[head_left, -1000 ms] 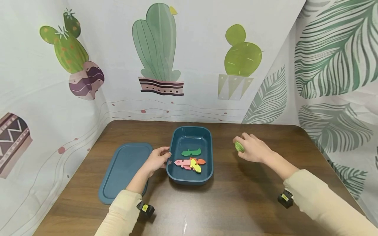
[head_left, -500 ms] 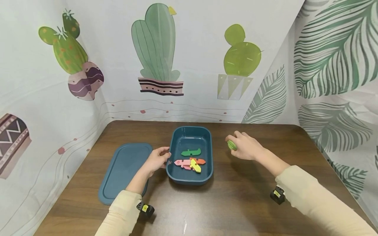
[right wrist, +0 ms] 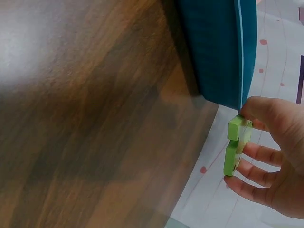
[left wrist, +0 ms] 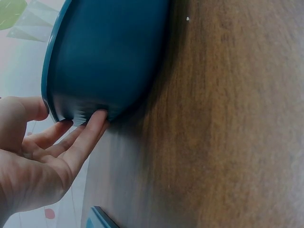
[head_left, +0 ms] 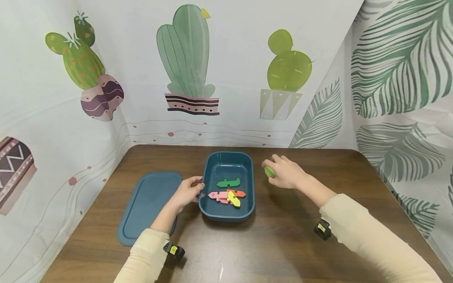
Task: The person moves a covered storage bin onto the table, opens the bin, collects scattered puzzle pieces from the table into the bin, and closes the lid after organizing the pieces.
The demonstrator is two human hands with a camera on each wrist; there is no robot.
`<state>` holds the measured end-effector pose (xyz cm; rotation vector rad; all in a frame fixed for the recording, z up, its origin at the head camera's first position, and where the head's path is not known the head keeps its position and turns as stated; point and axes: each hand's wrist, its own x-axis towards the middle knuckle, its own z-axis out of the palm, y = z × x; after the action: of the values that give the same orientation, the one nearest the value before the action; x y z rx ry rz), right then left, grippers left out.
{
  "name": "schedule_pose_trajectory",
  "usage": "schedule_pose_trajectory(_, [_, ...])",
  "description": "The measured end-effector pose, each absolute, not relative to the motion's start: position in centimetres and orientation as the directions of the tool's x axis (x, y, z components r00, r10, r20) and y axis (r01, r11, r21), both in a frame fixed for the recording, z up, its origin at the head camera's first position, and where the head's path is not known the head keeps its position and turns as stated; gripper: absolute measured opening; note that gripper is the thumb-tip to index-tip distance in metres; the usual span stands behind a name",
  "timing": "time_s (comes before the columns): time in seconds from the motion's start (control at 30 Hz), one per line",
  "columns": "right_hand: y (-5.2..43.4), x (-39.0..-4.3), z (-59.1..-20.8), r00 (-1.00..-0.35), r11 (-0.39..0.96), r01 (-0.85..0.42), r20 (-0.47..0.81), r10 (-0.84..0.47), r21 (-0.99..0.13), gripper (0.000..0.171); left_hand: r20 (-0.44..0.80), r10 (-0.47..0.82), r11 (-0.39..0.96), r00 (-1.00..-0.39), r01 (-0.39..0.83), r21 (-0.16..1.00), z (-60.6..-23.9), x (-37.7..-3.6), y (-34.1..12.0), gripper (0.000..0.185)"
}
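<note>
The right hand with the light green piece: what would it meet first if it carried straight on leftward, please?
Probably the near wall or rim of the teal box; the right hand may pass above it, as height is unclear.

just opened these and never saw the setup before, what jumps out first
The teal tray at the middle of the brown table draws the eye, with green, pink, orange and yellow puzzle pieces inside. The left hand holds its left rim, and the right hand, just right of the tray, pinches a light green piece. A matching teal lid lies flat to the left.
</note>
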<state>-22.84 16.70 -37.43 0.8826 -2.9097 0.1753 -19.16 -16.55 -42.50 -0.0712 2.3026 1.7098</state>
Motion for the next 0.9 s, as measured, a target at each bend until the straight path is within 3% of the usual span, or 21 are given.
schedule_pose_trajectory(0.33, [15.0,-23.2,-36.9,-0.825,0.822,-0.564,0.099,-0.556,-0.078,0.040,-0.247,0.128,0.312,-0.961,-0.197,0.929,-40.3,-17.9,-16.0,0.042])
schedule_pose_trajectory(0.57, [13.5,-23.4,-36.5,-0.820,0.818,-0.572,0.071,-0.568,-0.067,0.041,-0.244,0.106,0.304,-0.964,-0.202,0.931,-43.3,-19.5,-16.6,0.041])
schedule_pose_trajectory(0.9, [11.8,-23.6,-36.1,-0.823,0.820,-0.569,0.031,-0.568,-0.069,0.042,-0.237,0.102,0.302,-0.966,-0.197,0.933,-43.6,-19.6,-16.6,0.040])
